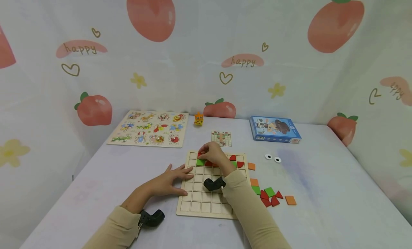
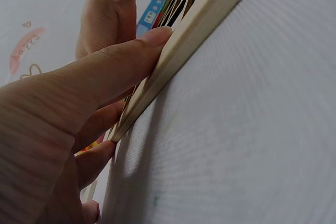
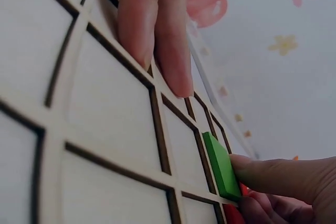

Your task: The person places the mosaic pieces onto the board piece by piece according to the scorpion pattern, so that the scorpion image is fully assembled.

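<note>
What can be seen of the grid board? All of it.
The grid board looks like pale wood, with raised strips framing square cells. It lies flat on the table. Red pieces and green pieces sit in its far rows; many nearer cells are bare. The left hand rests on its left edge. The right sleeve hides part of its right side.

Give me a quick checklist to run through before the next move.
1. Left grip touching the board: ok, at its left edge.
2. Right grip pinching a red piece: ok.
3. Red piece fully seated: cannot tell, fingers cover part.
4. Card face up: ok, beyond the board.
5. Every square visible from above: not ok, the right sleeve hides some.
</note>
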The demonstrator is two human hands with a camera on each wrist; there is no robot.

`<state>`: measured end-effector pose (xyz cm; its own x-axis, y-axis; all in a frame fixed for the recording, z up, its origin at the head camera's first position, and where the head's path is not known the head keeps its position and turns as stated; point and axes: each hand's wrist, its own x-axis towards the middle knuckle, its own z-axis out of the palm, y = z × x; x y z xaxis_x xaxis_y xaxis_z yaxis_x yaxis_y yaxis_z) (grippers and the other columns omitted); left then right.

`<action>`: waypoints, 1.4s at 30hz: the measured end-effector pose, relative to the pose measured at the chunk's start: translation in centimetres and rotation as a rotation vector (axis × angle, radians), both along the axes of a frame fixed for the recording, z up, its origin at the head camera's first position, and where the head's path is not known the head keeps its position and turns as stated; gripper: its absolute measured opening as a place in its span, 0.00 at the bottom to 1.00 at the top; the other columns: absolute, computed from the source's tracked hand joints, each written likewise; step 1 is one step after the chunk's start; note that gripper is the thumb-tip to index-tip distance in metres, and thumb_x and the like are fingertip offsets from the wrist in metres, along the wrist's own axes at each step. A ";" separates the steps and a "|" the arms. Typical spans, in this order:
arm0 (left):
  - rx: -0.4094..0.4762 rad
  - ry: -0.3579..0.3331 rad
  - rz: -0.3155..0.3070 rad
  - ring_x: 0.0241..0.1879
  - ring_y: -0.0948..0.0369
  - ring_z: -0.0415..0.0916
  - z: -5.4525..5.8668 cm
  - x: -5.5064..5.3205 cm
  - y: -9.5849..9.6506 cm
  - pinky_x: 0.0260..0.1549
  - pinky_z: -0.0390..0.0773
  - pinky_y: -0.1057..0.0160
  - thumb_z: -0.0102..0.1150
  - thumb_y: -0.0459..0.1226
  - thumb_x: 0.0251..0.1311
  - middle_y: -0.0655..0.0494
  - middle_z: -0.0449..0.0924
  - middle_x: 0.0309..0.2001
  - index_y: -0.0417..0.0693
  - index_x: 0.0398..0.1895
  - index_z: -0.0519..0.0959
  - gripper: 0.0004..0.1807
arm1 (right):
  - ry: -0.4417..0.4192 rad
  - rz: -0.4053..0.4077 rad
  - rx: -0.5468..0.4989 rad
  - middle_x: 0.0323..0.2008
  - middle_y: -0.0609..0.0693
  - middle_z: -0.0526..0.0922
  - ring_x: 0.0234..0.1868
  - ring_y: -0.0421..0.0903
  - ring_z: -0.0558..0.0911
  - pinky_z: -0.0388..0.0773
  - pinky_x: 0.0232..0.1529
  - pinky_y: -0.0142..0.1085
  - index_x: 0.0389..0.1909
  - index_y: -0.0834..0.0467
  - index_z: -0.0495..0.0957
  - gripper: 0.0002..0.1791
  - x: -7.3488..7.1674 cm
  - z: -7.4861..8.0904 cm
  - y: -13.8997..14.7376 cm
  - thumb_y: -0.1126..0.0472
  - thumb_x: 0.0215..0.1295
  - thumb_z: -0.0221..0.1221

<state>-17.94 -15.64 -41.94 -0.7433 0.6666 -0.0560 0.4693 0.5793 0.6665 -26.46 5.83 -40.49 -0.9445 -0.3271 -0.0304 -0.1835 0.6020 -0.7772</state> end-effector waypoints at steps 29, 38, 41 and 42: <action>0.017 -0.036 0.002 0.74 0.49 0.40 0.1 0.0 0.4 0.65 0.23 0.35 0.66 0.50 0.49 0.55 0.56 0.71 0.49 0.62 0.71 0.36 | 0.005 0.042 0.028 0.35 0.56 0.81 0.33 0.44 0.77 0.75 0.31 0.32 0.46 0.65 0.80 0.17 2.8 3.3 9.2 0.62 0.57 0.63; 0.007 -0.031 0.008 0.74 0.48 0.41 0.2 0.1 0.4 0.65 0.24 0.35 0.66 0.50 0.49 0.55 0.56 0.71 0.49 0.62 0.71 0.35 | -0.044 0.069 0.028 0.37 0.55 0.81 0.33 0.43 0.77 0.78 0.32 0.37 0.47 0.64 0.80 0.17 5.0 3.0 12.8 0.60 0.58 0.63; 0.010 -0.028 0.009 0.74 0.48 0.41 0.2 0.1 0.2 0.65 0.24 0.35 0.66 0.50 0.49 0.54 0.56 0.71 0.49 0.62 0.71 0.36 | -0.045 0.064 0.023 0.36 0.54 0.82 0.31 0.43 0.78 0.79 0.32 0.39 0.46 0.65 0.80 0.18 5.5 2.9 13.8 0.59 0.57 0.64; 0.012 -0.030 0.008 0.74 0.48 0.41 0.2 0.1 0.2 0.65 0.24 0.35 0.66 0.50 0.50 0.54 0.55 0.71 0.48 0.62 0.71 0.36 | -0.044 0.058 0.027 0.35 0.54 0.82 0.31 0.43 0.78 0.78 0.31 0.39 0.47 0.65 0.80 0.18 5.7 2.9 14.2 0.59 0.57 0.64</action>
<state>-17.82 -15.47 -41.73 -0.7466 0.6616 -0.0699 0.4448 0.5746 0.6870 -20.73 19.98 -37.58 -0.9215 -0.3797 -0.0812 -0.1846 0.6125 -0.7686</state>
